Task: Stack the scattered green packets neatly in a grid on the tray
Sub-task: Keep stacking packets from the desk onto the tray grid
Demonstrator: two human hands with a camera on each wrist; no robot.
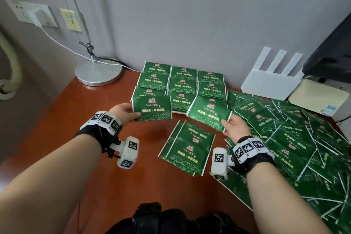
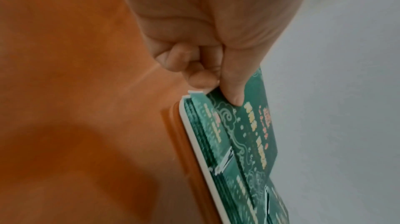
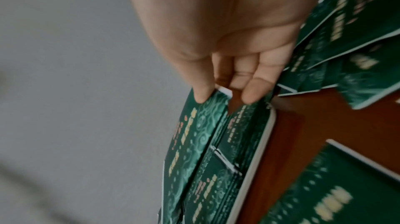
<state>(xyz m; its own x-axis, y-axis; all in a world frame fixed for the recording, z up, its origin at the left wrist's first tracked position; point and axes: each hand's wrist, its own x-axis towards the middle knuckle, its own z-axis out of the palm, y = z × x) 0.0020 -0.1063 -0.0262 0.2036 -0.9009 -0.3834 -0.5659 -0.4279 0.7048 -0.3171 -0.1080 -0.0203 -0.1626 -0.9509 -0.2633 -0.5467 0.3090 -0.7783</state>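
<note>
Head view: your left hand (image 1: 124, 111) pinches a green packet (image 1: 152, 108) by its left edge, thumb on top, holding it over the front-left corner of the packet grid (image 1: 182, 83). Your right hand (image 1: 236, 128) pinches a second packet (image 1: 209, 113) at its lower right corner, tilted, over the grid's front-right cell. The grid sits three across near the wall on the wooden table (image 1: 57, 123); the tray under it barely shows here. A small overlapped stack of packets (image 1: 189, 148) lies between your wrists. A big scattered pile (image 1: 296, 148) covers the table's right side. Lamp base (image 1: 98, 72) back left, white router (image 1: 271, 80) back right.

Left wrist view: thumb (image 2: 232, 89) on the printed face of the held packet (image 2: 257, 125), curled fingertips (image 2: 202, 79) under its edge, so a pinch. Below it, stacked packets sit inside the white tray rim (image 2: 194, 142).

Right wrist view, blurred: thumb (image 3: 201, 91) on top of the held packet (image 3: 190, 138), fingers (image 3: 253, 91) behind it, pinching. Tray rim (image 3: 262, 142) just beside, with stacks inside; loose packets (image 3: 357, 43) on the table beyond.
</note>
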